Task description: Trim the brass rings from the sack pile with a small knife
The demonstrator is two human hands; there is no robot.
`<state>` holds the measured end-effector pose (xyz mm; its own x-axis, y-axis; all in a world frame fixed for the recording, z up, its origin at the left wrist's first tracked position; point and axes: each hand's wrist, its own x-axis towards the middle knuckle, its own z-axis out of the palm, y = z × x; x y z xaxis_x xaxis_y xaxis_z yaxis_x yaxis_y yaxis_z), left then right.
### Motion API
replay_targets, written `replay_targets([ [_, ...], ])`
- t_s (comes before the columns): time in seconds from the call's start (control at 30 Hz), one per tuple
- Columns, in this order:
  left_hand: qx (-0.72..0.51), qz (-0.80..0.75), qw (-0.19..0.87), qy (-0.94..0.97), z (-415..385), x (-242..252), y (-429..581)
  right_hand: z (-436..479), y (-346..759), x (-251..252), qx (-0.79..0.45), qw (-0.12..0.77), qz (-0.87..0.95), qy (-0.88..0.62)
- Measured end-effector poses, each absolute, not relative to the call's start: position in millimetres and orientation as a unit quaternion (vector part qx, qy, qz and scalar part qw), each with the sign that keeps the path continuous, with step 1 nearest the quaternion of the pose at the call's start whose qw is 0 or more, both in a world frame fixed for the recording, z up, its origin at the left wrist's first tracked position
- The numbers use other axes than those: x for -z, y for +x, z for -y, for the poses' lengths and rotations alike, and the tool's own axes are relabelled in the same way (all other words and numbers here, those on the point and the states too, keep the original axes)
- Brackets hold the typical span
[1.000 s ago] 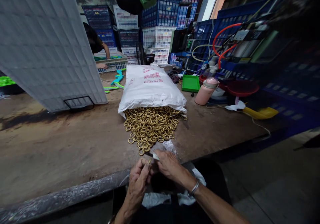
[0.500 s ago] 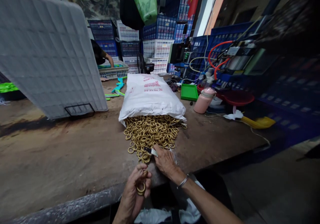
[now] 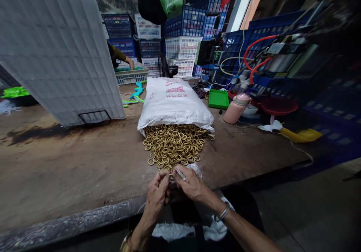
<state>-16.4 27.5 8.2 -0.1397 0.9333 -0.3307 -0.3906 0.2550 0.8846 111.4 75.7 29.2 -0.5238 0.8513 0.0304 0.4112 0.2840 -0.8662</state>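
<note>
My left hand (image 3: 158, 190) is closed, thumb and fingertips pinching a brass-coloured ring (image 3: 170, 175) at the near end of the pile. Its curled fingers hide whatever else lies in the palm. Close beside it, my right hand (image 3: 190, 184) is closed around a small slim tool with a pale handle (image 3: 181, 174); its tip is hidden by the fingers. The fingertips of both hands nearly meet at the ring. Just beyond them, a heap of brass-coloured rings (image 3: 175, 145) spills from the open mouth of a white sack (image 3: 176, 103) with red print.
On the wooden table (image 3: 84, 169) a large white padded panel (image 3: 64, 56) stands at left. To the right are a green tray (image 3: 219, 99), a pink bottle (image 3: 237, 108) and a machine with red hoses (image 3: 282, 56). Behind, another person's arm (image 3: 128, 60) reaches into a crate (image 3: 131, 77).
My left hand has moved up to the pile's near edge and turned, bringing a ring against my right hand. The right hand has drawn back slightly, and the tool has turned. The view has shifted.
</note>
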Motion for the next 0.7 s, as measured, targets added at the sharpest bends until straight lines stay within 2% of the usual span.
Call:
replay_targets([
  [0.2, -0.558, -0.539, 0.558, 0.295, -25.8, -8.3, -13.6, -68.7, 105.6, -17.8, -0.568, 0.278, 0.642, -0.433],
  [0.37, -0.555, -0.52, 0.572, 0.309, -24.6, -7.5, -12.1, -69.5, 102.7, -4.8, -0.664, 0.269, 0.543, -0.439],
  [0.7, -0.519, -0.485, 0.627, 0.32, -23.0, -4.2, -15.0, -73.2, 103.5, -10.4, -0.52, 0.313, 0.638, -0.473],
])
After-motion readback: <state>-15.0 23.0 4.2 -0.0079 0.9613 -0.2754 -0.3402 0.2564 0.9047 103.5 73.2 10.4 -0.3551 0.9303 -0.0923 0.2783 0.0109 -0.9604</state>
